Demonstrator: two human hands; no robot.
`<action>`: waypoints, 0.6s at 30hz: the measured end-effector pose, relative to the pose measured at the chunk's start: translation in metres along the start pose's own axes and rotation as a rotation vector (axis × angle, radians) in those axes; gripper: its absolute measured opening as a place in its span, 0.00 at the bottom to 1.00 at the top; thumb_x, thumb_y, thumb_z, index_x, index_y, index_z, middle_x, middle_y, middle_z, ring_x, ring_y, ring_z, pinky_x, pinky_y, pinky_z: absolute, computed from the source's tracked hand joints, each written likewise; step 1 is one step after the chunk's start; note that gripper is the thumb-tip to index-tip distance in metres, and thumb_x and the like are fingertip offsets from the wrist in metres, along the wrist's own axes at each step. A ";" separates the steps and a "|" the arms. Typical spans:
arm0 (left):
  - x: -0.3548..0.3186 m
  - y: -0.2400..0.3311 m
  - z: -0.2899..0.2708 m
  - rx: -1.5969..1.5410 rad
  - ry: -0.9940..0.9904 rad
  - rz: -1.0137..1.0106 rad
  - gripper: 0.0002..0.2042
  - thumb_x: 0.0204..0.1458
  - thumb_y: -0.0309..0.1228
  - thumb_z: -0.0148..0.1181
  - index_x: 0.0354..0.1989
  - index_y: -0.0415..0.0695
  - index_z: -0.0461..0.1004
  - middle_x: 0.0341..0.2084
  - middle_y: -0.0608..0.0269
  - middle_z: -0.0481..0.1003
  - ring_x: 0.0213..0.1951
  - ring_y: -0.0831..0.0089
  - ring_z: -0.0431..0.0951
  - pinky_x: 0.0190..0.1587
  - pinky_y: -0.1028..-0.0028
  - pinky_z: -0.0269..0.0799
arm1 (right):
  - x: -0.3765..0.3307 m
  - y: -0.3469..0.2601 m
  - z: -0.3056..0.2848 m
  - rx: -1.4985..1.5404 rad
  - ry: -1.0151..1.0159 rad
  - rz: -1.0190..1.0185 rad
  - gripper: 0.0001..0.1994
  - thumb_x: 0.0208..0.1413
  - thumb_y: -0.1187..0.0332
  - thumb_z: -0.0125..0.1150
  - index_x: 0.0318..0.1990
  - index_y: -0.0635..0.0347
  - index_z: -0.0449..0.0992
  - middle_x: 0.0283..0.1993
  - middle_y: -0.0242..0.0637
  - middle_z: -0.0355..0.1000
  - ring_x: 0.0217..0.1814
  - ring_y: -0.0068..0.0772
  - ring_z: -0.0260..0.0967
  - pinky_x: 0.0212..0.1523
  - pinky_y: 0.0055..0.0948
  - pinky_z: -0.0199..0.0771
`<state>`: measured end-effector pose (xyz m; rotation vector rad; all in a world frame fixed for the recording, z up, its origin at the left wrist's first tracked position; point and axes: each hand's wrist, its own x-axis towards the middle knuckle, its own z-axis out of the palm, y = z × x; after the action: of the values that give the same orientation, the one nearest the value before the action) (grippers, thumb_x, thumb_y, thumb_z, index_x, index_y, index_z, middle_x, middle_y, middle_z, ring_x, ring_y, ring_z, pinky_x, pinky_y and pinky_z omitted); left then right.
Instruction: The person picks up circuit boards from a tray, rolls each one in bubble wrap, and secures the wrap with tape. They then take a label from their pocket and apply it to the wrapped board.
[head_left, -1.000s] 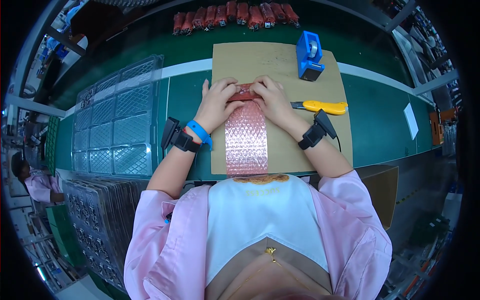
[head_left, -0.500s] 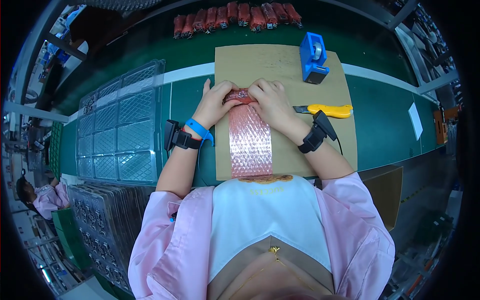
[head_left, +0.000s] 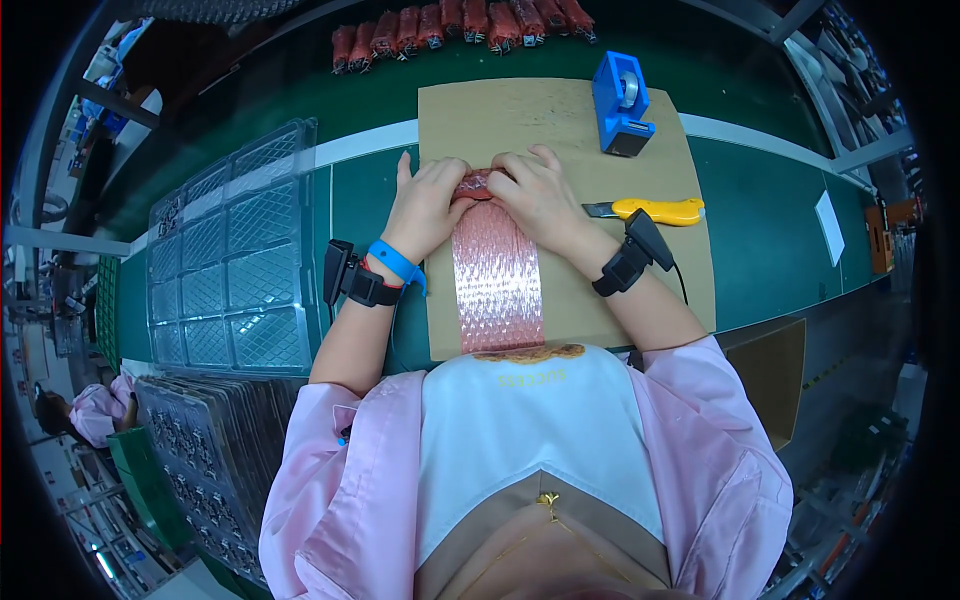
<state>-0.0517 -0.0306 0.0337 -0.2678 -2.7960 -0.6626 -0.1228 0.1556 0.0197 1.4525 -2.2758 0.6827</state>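
A strip of pink bubble wrap (head_left: 496, 275) lies on a cardboard sheet (head_left: 590, 290), stretching from my chest to my hands. Its far end is rolled into a bundle (head_left: 477, 184); what is inside cannot be made out. My left hand (head_left: 425, 200) grips the left end of this roll, thumb on the near side. My right hand (head_left: 535, 198) holds its right end with bent fingers. A yellow utility knife (head_left: 657, 211), blade toward my right hand, rests on the cardboard. Beyond it stands a blue tape dispenser (head_left: 622, 105) with a roll of clear tape.
Several red wrapped bundles (head_left: 430, 26) line the far side of the green table. Clear plastic trays (head_left: 235, 255) lie to the left, and more filled trays (head_left: 200, 450) are stacked below them. An open cardboard box (head_left: 770, 370) sits lower right. Another person (head_left: 95, 410) is at far left.
Both hands stay on the rolled bundle, and my right fingers have shifted slightly on it. The whole view has moved a little. At far left the other person has changed posture.
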 end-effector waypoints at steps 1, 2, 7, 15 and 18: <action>-0.001 0.002 0.001 0.032 0.030 0.021 0.17 0.46 0.28 0.63 0.46 0.50 0.70 0.39 0.66 0.74 0.48 0.64 0.72 0.60 0.38 0.46 | -0.001 0.000 0.000 -0.001 0.008 -0.002 0.07 0.50 0.70 0.58 0.35 0.54 0.67 0.42 0.36 0.68 0.46 0.37 0.69 0.58 0.51 0.56; -0.002 0.004 0.002 0.063 0.061 0.044 0.17 0.46 0.28 0.62 0.46 0.51 0.71 0.39 0.66 0.74 0.48 0.65 0.72 0.60 0.38 0.46 | -0.001 0.000 -0.001 -0.003 0.016 -0.003 0.06 0.50 0.70 0.57 0.35 0.54 0.67 0.42 0.36 0.68 0.46 0.36 0.69 0.58 0.51 0.56; -0.005 0.004 0.010 0.097 0.160 0.085 0.17 0.47 0.28 0.61 0.48 0.53 0.72 0.40 0.70 0.74 0.47 0.68 0.72 0.59 0.38 0.47 | 0.000 -0.002 -0.010 -0.069 -0.025 -0.020 0.10 0.48 0.68 0.61 0.38 0.55 0.68 0.44 0.38 0.68 0.48 0.38 0.68 0.59 0.51 0.55; -0.009 -0.003 0.010 0.075 0.132 0.074 0.16 0.48 0.28 0.61 0.47 0.55 0.74 0.39 0.72 0.73 0.46 0.71 0.72 0.60 0.37 0.46 | -0.025 0.019 -0.093 0.139 0.264 0.394 0.17 0.43 0.73 0.66 0.42 0.60 0.70 0.42 0.42 0.69 0.47 0.43 0.68 0.49 0.35 0.67; -0.009 -0.001 0.009 0.060 0.121 0.054 0.15 0.48 0.28 0.61 0.46 0.54 0.75 0.40 0.71 0.74 0.47 0.70 0.72 0.61 0.39 0.44 | -0.044 0.002 -0.092 0.177 0.134 0.413 0.13 0.43 0.76 0.64 0.39 0.63 0.71 0.39 0.42 0.69 0.45 0.44 0.69 0.45 0.32 0.69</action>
<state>-0.0454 -0.0288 0.0230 -0.2810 -2.6782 -0.5627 -0.1030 0.2411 0.0713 0.9700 -2.4799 1.0898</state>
